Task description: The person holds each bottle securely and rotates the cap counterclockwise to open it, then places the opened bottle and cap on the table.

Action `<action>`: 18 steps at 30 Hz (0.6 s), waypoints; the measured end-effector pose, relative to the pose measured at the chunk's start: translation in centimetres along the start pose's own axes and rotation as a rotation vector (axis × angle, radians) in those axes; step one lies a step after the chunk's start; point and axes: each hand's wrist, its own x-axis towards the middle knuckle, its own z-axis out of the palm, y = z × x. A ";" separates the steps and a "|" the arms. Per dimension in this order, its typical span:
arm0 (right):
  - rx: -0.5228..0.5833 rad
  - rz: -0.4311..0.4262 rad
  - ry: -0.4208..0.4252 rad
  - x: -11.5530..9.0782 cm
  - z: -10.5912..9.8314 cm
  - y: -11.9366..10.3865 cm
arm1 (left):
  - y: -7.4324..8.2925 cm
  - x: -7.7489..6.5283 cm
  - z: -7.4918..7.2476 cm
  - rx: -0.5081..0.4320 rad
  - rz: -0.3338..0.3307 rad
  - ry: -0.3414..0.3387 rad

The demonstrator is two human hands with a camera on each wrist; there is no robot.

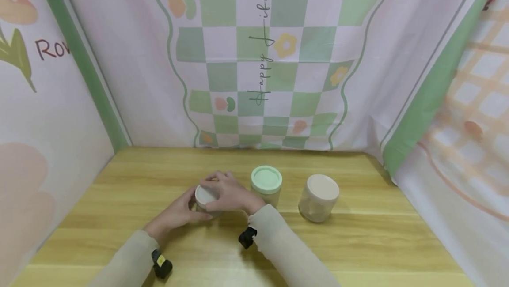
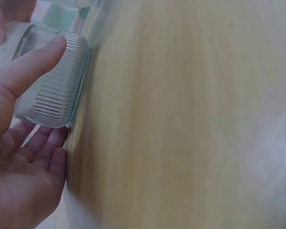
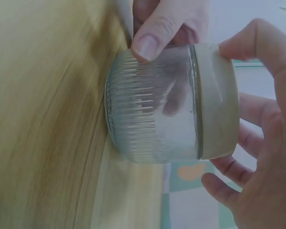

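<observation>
A ribbed clear glass jar point(image 3: 143, 107) stands on the table, with an off-white lid point(image 3: 218, 107) on its mouth. My left hand point(image 1: 175, 215) holds the jar's glass body low down, its thumb on the near side and its fingers round the other; in the left wrist view the thumb point(image 2: 35, 67) lies along the ribbed glass. From above, my right hand point(image 1: 233, 193) grips the rim of the lid between thumb and fingers. Part of the lid is hidden under that hand in the head view. Whether the lid is loose, I cannot tell.
Just right of my right hand stands a jar with a mint green lid point(image 1: 266, 178). Farther right is another glass jar with a cream lid point(image 1: 323, 187). Behind the wooden table point(image 1: 358, 243) hangs a green checked curtain point(image 1: 254, 75), and printed cloth closes both sides.
</observation>
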 end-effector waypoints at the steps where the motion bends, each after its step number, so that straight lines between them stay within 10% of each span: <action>1: -0.009 -0.003 -0.001 0.0 0.0 0.1 | 0.0 0.0 0.0 0.000 0.009 -0.005; 18: -0.243 -0.082 0.146 -0.1 1.0 -0.3 | 0.2 -0.2 -0.1 0.019 -0.049 0.022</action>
